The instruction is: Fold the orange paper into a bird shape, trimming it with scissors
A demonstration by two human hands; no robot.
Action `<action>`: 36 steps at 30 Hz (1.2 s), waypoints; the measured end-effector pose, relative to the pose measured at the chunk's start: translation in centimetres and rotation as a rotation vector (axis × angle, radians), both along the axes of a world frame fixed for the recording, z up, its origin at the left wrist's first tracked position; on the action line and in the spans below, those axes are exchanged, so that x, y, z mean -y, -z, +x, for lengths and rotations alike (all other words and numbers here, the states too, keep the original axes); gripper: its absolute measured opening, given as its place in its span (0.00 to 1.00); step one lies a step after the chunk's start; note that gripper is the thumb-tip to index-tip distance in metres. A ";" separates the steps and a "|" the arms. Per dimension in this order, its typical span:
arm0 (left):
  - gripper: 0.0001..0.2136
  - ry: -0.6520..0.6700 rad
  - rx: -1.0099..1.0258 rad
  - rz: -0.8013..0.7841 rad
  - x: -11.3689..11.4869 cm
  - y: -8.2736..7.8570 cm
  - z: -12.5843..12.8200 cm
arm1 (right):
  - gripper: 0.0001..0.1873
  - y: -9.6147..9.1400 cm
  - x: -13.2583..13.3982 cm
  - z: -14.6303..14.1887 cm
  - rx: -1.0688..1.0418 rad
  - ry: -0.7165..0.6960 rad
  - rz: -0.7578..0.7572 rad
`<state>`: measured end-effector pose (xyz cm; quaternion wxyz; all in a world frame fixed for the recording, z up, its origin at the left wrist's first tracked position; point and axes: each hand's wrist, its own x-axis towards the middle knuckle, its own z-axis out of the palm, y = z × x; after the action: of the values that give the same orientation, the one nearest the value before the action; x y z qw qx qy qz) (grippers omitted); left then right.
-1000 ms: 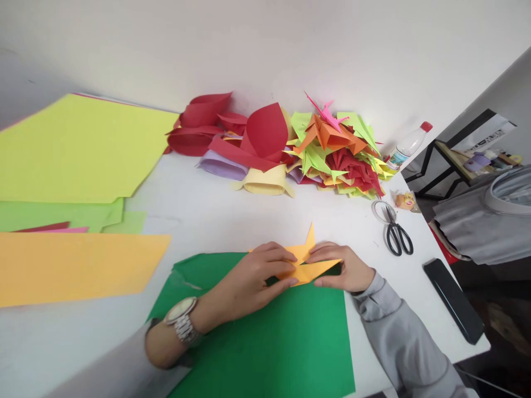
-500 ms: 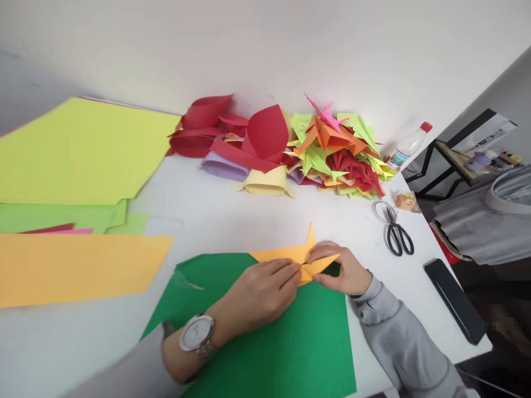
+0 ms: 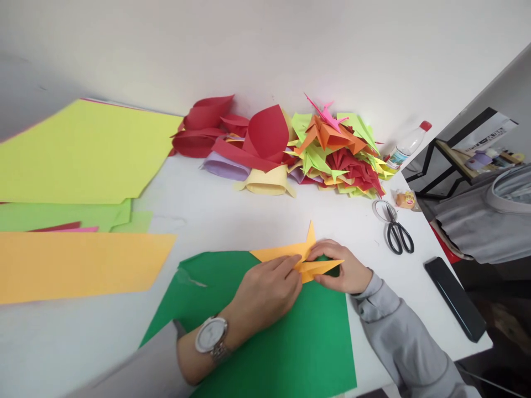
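A folded yellow-orange paper piece with several pointed flaps lies over the upper part of a green paper sheet. My left hand, with a watch on its wrist, presses the folded paper with its fingers held together, and covers part of it. On the other side, my right hand has its fingers and thumb curled around one pointed flap, which sticks out to the right between them. Another point stands up just behind the fingers. The left hand's fingertips are partly hidden.
Large yellow and orange paper sheets lie left. Curled red paper pieces and a pile of folded paper shapes sit by the wall. Scissors, a bottle and a black phone-like object are on the right.
My left hand has shifted slightly to the right over the folded paper. The right-hand flap has dipped a little, and its tip points further right. My right hand stays nearly in place.
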<state>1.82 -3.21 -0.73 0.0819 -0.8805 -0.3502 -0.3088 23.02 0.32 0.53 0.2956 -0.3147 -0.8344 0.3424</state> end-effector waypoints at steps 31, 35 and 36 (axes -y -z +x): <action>0.09 -0.187 0.235 -0.254 -0.2 0.2 0.8 | 0.20 0.5 0.6 -0.8 0.237 0.017 0.252; 0.09 -0.148 0.253 -0.308 -0.6 0.4 0.8 | 0.17 0.5 0.6 -0.8 0.232 0.014 0.264; 0.10 -0.133 0.264 -0.338 -0.7 0.5 0.7 | 0.17 0.5 0.6 -0.8 0.233 0.013 0.267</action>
<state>2.54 -2.53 -1.23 -0.0935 -0.8087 -0.4618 -0.3522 22.19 -0.27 0.01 0.2384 -0.3158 -0.8990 0.1878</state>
